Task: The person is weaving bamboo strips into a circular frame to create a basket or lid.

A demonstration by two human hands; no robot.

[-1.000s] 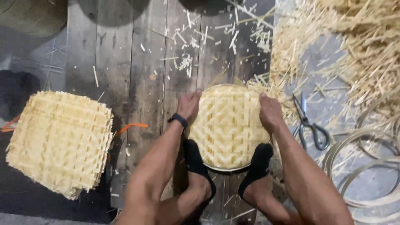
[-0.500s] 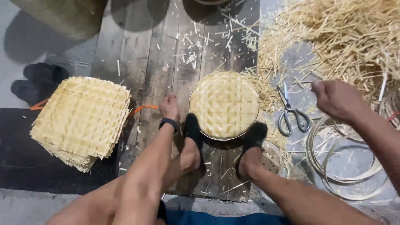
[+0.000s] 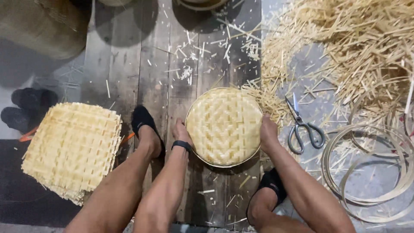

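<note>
Head view: right hand (image 3: 268, 133) has come back from near the scissors (image 3: 302, 125) — both hands grip the tray (image 3: 224, 126) again. Left hand (image 3: 182, 132) fingers pressed on its rim; feet now apart, tray unpinned.

- Both forearms are bare, with no sleeves in view.
- The left hand (image 3: 182, 129) is bare, with no glove or ring to be seen; the right hand (image 3: 268, 131) likewise.
- A narrow black wristband (image 3: 181, 145) circles the left wrist, smooth and plain, with no face or markings visible from this angle.
- Both legs are bare at the knee and shin; no trouser hem shows.
- A black low-cut sock (image 3: 144, 122) covers the left foot, ending near the ankle.
- A second black sock (image 3: 272, 183) of the same kind covers the right foot.
</note>
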